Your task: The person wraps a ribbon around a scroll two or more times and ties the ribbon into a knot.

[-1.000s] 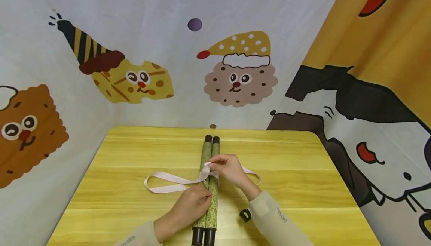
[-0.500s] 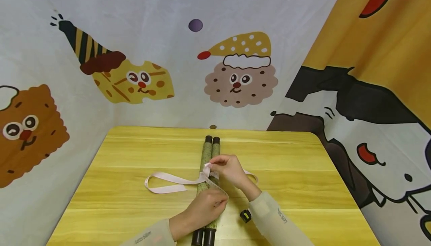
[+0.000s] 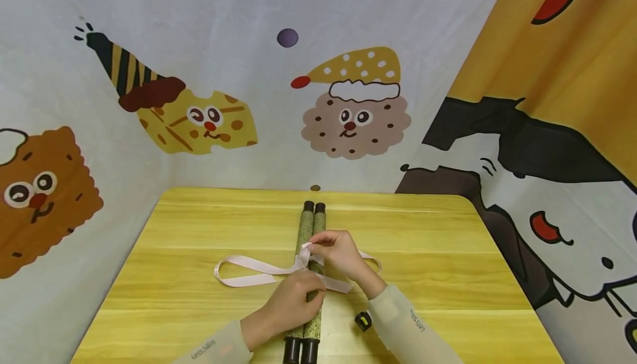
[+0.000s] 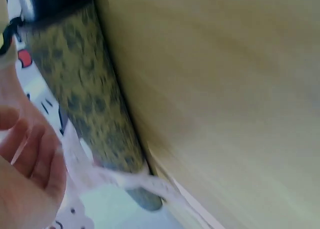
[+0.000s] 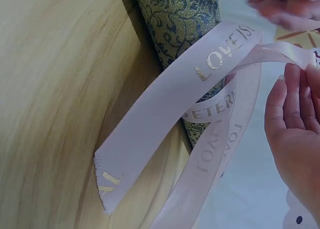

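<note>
Two rolled scrolls [image 3: 313, 325] with patterned green-gold covers and black end knobs lie side by side on the wooden table. A pale pink ribbon [image 3: 251, 263] with gold lettering is wound around their middle, a long loop out to the left. My right hand [image 3: 340, 252] pinches a standing piece of ribbon above the scrolls between thumb and fingertips. My left hand [image 3: 288, 300] is over the near part of the scrolls, fingers loosely bent, holding nothing that I can see. In the right wrist view a cut ribbon end [image 5: 112, 181] hangs free beside the scroll [image 5: 182, 21].
A small black object with a yellow mark [image 3: 363, 321] lies on the table [image 3: 423, 253] near my right sleeve. Cartoon-printed curtains [image 3: 239, 15] stand behind and beside the table.
My left hand carried a ribbon end rightward across the scrolls, let it go and drew back left. That end now lies to the right. My right hand stays nearly still, pinching the ribbon.
</note>
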A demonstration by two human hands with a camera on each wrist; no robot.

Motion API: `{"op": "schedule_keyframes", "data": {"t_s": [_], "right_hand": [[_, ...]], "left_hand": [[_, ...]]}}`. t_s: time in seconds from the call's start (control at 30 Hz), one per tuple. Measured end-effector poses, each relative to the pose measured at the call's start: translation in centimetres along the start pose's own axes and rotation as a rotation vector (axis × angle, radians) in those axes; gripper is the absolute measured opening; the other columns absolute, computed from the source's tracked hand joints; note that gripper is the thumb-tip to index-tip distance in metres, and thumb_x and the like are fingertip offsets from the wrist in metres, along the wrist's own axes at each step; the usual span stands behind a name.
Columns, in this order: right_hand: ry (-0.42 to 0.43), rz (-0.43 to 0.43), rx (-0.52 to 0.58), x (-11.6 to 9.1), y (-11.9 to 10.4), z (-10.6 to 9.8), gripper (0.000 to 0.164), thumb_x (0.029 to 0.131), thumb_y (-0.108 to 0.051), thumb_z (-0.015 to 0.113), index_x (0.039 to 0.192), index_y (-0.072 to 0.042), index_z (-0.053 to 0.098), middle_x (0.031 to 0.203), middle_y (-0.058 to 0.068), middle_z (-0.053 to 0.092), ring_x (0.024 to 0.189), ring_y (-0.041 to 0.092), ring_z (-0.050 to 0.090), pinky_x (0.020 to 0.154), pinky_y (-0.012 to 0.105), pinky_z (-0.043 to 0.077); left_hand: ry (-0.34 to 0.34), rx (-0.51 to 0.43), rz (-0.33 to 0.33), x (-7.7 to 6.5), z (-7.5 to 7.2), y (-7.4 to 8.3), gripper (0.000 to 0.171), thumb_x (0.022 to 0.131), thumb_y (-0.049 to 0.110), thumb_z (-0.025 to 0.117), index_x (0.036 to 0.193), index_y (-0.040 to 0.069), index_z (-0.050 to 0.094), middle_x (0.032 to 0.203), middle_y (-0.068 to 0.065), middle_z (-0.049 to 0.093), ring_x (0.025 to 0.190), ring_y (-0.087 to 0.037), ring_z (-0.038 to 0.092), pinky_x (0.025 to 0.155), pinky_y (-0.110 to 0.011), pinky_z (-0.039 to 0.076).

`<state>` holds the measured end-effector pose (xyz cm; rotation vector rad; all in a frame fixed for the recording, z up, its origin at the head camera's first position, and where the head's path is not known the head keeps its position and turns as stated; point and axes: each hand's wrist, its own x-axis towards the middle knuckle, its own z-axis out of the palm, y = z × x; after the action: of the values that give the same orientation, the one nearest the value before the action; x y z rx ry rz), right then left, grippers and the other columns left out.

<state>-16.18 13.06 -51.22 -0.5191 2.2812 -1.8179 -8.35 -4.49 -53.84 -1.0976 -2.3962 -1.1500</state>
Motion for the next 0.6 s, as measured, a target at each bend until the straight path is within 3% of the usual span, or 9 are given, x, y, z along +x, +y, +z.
{"op": "schedule_keyframes", "data": {"t_s": [0.13, 0.23, 0.33, 0.53, 0.6], "right_hand": [[-0.004, -0.013, -0.002, 0.0, 0.1, 0.0, 0.013, 0.096, -0.007, 0.076, 0.106, 0.001, 0.079, 0.100, 0.016, 0.077, 0.092, 0.043, 0.073, 0.081, 0.054, 0.061], [-0.002, -0.014, -0.003, 0.0, 0.1, 0.0, 0.012, 0.096, -0.006, 0.076, 0.105, 0.001, 0.079, 0.100, 0.015, 0.077, 0.092, 0.041, 0.073, 0.081, 0.053, 0.061], [0.000, -0.003, 0.000, 0.0, 0.1, -0.1, 0.010, 0.096, -0.006, 0.076, 0.105, -0.001, 0.079, 0.099, 0.011, 0.078, 0.091, 0.035, 0.075, 0.080, 0.052, 0.062], [-0.007, 0.001, 0.025, -0.2, 0.1, 0.0, 0.010, 0.096, -0.007, 0.077, 0.105, -0.004, 0.080, 0.098, 0.010, 0.078, 0.089, 0.031, 0.075, 0.080, 0.056, 0.061], [-0.009, -0.001, 0.032, -0.2, 0.0, 0.0, 0.010, 0.096, -0.008, 0.077, 0.105, -0.004, 0.080, 0.098, 0.011, 0.078, 0.089, 0.033, 0.075, 0.081, 0.058, 0.060]], "left_hand": [[0.241, 0.041, 0.004, 0.3, -1.3, -1.1, 0.018, 0.075, -0.001, 0.076, 0.076, 0.015, 0.068, 0.076, 0.008, 0.065, 0.070, -0.012, 0.059, 0.071, -0.030, 0.048], [0.326, 0.037, -0.047, 0.7, -2.3, -1.8, 0.020, 0.074, -0.002, 0.076, 0.081, 0.013, 0.064, 0.081, 0.004, 0.065, 0.075, -0.015, 0.060, 0.073, -0.033, 0.048], [0.323, 0.003, -0.148, 1.1, -3.2, -2.1, 0.021, 0.080, 0.000, 0.080, 0.095, 0.007, 0.067, 0.094, 0.000, 0.067, 0.088, -0.018, 0.061, 0.079, -0.040, 0.052], [0.239, -0.231, -0.411, 1.8, -4.2, -2.3, 0.036, 0.088, 0.007, 0.083, 0.122, 0.005, 0.070, 0.118, -0.008, 0.071, 0.109, -0.038, 0.064, 0.097, -0.061, 0.051], [0.221, -0.292, -0.455, 1.9, -4.2, -2.6, 0.039, 0.090, 0.009, 0.082, 0.127, 0.003, 0.070, 0.121, -0.014, 0.071, 0.112, -0.042, 0.064, 0.100, -0.064, 0.049]]}}
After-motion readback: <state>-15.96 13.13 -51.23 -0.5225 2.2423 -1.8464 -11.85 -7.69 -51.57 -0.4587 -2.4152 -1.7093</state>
